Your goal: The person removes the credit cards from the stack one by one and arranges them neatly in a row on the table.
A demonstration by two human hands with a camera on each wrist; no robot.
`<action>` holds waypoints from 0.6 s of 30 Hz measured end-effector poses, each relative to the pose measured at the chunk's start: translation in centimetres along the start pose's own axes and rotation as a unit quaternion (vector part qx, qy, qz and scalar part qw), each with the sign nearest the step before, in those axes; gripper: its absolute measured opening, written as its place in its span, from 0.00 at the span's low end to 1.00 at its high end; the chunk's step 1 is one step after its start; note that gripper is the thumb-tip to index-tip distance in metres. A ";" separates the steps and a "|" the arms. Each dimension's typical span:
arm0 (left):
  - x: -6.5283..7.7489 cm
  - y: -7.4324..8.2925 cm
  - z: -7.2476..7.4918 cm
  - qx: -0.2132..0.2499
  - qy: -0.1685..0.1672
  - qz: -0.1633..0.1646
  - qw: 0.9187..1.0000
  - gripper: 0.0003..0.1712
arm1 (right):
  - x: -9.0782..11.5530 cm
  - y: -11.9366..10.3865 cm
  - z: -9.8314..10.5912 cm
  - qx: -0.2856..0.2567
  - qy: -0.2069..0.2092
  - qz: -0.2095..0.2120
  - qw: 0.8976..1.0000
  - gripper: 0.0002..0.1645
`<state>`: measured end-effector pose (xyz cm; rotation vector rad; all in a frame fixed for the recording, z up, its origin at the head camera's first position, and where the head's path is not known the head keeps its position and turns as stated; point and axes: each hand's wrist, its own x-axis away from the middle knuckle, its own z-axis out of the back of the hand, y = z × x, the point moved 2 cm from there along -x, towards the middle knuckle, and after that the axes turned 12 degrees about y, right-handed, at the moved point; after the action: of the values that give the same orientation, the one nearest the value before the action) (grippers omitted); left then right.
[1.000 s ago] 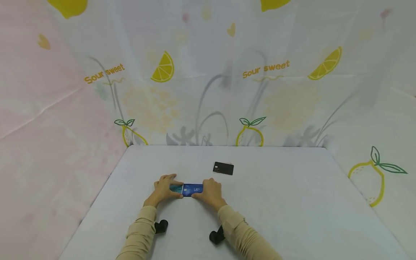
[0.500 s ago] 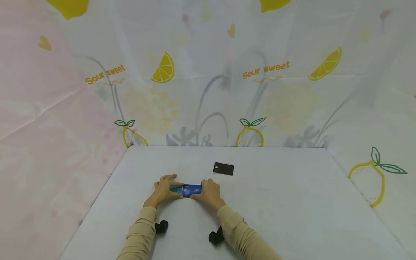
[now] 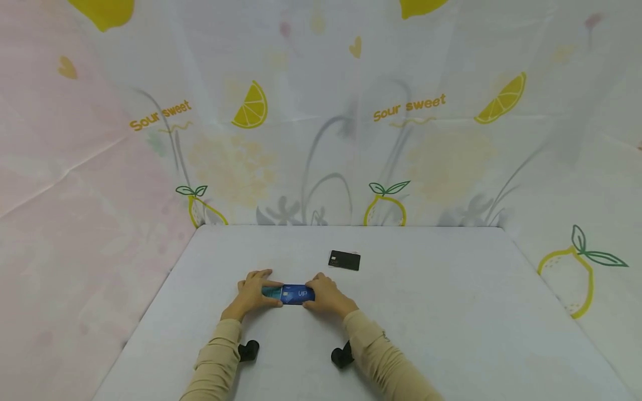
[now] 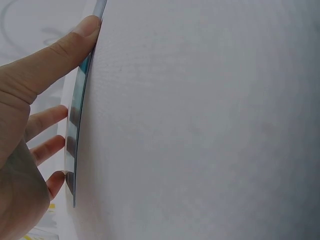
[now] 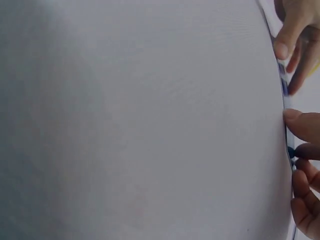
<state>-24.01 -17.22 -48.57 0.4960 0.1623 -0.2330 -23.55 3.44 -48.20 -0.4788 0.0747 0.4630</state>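
A lemon-print cloth (image 3: 321, 111) printed "Sour sweet" forms the backdrop and side walls around the white table (image 3: 451, 312), which fills the lower half of the head view. Two beige sleeves (image 3: 215, 362) enter from the near edge of the table, left of its middle. The left hand (image 3: 252, 293) and the right hand (image 3: 326, 296) meet on a blue card (image 3: 293, 293) marked "VIP" (lettering readable in the head view only), which lies flat on the table roughly midway between the near and far edges. The left hand pinches the card's left end: thumb on the near edge, fingers (image 4: 47, 147) curled over the far edge. The right hand grips the right end likewise, its fingertips (image 5: 300, 124) touching the card's edge. A black card (image 3: 344, 260) lies flat just beyond the blue card, toward the far edge and apart from both hands.
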 end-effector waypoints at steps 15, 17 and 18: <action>0.0 -0.3 -0.1 0.002 -0.004 0.004 1.000 0.29 | 0.1 0.7 0.4 0.013 -0.045 0.017 0.999 0.27; 0.0 -0.3 -0.1 0.001 -0.003 0.004 1.000 0.29 | 0.0 0.7 0.5 0.009 -0.043 0.021 0.999 0.26; 0.0 -0.3 -0.1 0.002 -0.002 0.004 1.000 0.29 | 0.1 0.7 0.6 0.008 -0.042 0.022 0.999 0.26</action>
<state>-24.13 -17.41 -48.78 0.5000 0.1552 -0.2265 -23.84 4.30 -48.01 -0.4424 0.0076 0.5245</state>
